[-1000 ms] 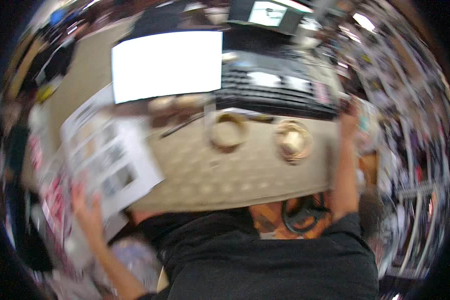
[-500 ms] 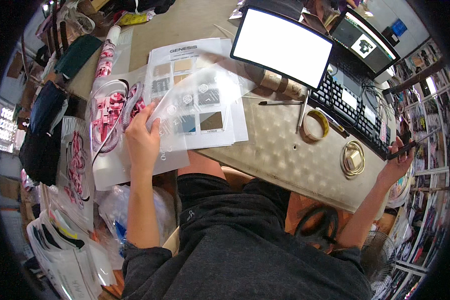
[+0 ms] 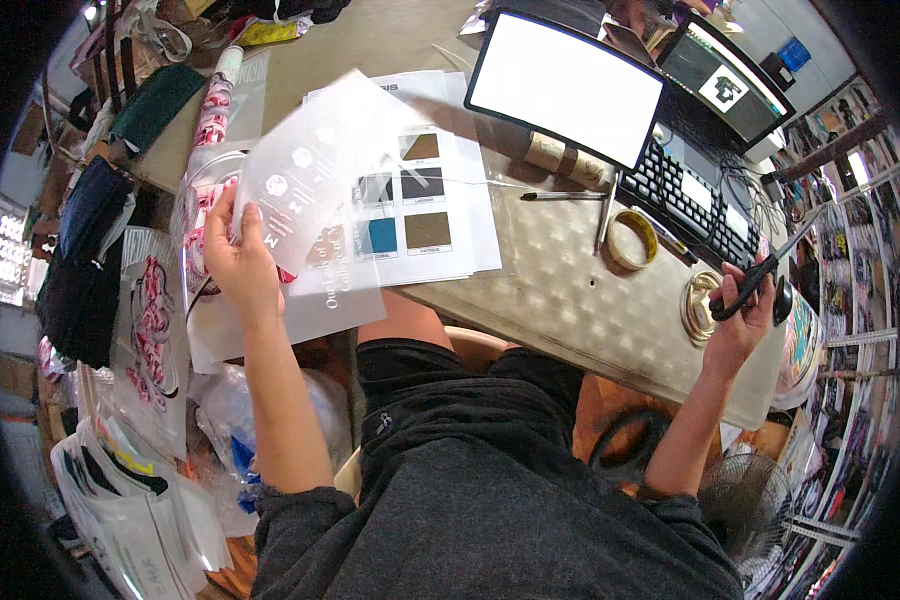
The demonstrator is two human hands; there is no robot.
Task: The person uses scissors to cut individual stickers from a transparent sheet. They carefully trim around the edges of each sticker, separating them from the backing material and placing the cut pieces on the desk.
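My left hand [image 3: 244, 262] pinches the left edge of a translucent film sheet [image 3: 305, 225] with white printing, raised and tilted over the desk. Behind and partly under it lie white papers [image 3: 475, 215] with colour swatches. A clear film with red and pink prints [image 3: 200, 200] shows beside that hand. Above the desk's right end, my right hand [image 3: 738, 325] grips black-handled scissors [image 3: 756, 283], their blades pointing up and to the right. A coiled white cable with a charger [image 3: 700, 305] lies just left of the right hand, and a black mouse [image 3: 782, 299] sits just past it.
Across the desk [image 3: 550, 250] are a tape roll [image 3: 632, 240], pens [image 3: 562, 196], a brown cardboard roll [image 3: 567, 163], a keyboard [image 3: 692, 195] and a bright screen [image 3: 567, 90]. A printed film roll [image 3: 213, 112] and folded dark cloth [image 3: 157, 108] lie left. A fan [image 3: 745, 500] stands lower right.
My left hand has lifted the film sheet and drawn it left, uncovering more of the swatches. My right hand has brought the scissors left and inward, closer to the coiled cable.
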